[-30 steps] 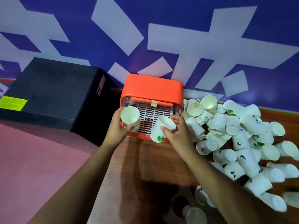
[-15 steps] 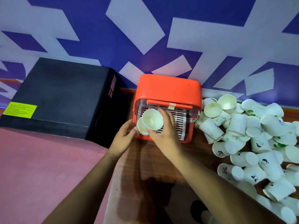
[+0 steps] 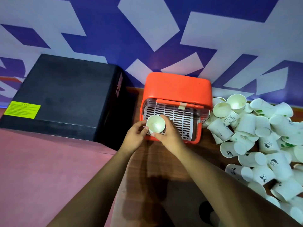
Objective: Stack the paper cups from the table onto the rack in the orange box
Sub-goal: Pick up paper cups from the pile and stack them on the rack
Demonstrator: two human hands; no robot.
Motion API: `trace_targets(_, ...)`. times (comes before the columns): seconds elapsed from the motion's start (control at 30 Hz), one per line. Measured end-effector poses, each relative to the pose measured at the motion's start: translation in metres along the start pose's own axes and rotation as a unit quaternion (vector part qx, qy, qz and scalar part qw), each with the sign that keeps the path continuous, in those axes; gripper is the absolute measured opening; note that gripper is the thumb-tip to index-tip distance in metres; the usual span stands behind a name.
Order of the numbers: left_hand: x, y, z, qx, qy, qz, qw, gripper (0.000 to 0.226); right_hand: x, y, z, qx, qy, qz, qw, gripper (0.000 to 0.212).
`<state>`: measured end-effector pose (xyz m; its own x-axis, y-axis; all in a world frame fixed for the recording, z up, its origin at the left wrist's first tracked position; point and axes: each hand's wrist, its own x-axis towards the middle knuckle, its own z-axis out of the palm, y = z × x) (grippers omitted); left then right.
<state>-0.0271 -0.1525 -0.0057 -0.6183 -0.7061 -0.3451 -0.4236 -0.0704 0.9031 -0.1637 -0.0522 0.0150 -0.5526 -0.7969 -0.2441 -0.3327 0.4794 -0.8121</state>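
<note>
An orange box point(image 3: 177, 86) stands on the wooden table point(image 3: 164, 163) with its clear front lifted, showing a white slatted rack point(image 3: 179, 118). At the rack's front left corner a white paper cup point(image 3: 155, 124) sits upright, mouth up; a second cup under it is mostly hidden. My right hand point(image 3: 170, 136) grips this cup from the near and right side. My left hand point(image 3: 134, 136) holds its left side with curled fingers. A big pile of loose paper cups point(image 3: 246, 126) lies to the right of the box.
A large black box point(image 3: 65, 95) with a yellow label stands close to the left of the orange box. A pink surface point(image 3: 41, 169) lies in front of it. A blue and white wall runs behind. More cups spread along the right edge toward me.
The right hand brought its cup left and lowered it into the cup held by the left hand on the rack. Both hands now meet at one stack. The camera moved closer.
</note>
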Motion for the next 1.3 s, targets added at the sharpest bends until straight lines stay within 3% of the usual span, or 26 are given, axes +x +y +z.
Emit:
trace_targets(0.23, -0.005, 0.016, 0.008, 0.001, 0.058, -0.012, 0.998, 0.029, -0.009, -0.005, -0.02, -0.037, -0.005, 0.026, 0.999, 0.073)
trace_targets(0.4, -0.059, 0.021, 0.022, 0.034, 0.129, -0.014, 0.991, 0.008, -0.066, 0.018, -0.095, -0.09, -0.021, 0.021, 0.996, 0.047)
trace_targets(0.47, -0.087, 0.02, 0.044, 0.041, 0.078, -0.017, 0.996, 0.004, -0.097, 0.039, -0.128, -0.097, -0.015, 0.034, 0.995, 0.039)
trace_targets(0.67, -0.172, 0.018, 0.147, -0.006, -0.134, -0.045, 0.99, 0.026, -0.211, 0.112, -0.195, -0.13, -0.01, 0.034, 0.991, 0.033)
trace_targets(0.73, -0.198, 0.01, 0.18, 0.043, -0.216, -0.037, 0.975, 0.056, -0.242, 0.134, -0.206, -0.144, -0.008, 0.027, 0.989, 0.035)
trace_targets(0.8, -0.219, -0.002, 0.212, 0.122, -0.25, -0.007, 0.96, 0.085, -0.267, 0.153, -0.213, -0.157, -0.009, 0.02, 0.987, 0.043)
trace_targets(0.9, -0.236, -0.02, 0.256, 0.206, -0.246, 0.033, 0.947, 0.11, -0.286, 0.177, -0.22, -0.199, -0.035, 0.012, 0.979, 0.059)
trace_targets(1.0, -0.25, -0.034, 0.286, 0.262, -0.216, 0.049, 0.939, 0.117, -0.292, 0.193, -0.217, -0.24, -0.048, -0.014, 0.97, 0.061)
trace_targets(1.3, -0.269, -0.041, 0.308, 0.255, -0.074, 0.056, 0.963, 0.073, -0.285, 0.213, -0.193, -0.409, -0.053, -0.066, 0.909, 0.067)
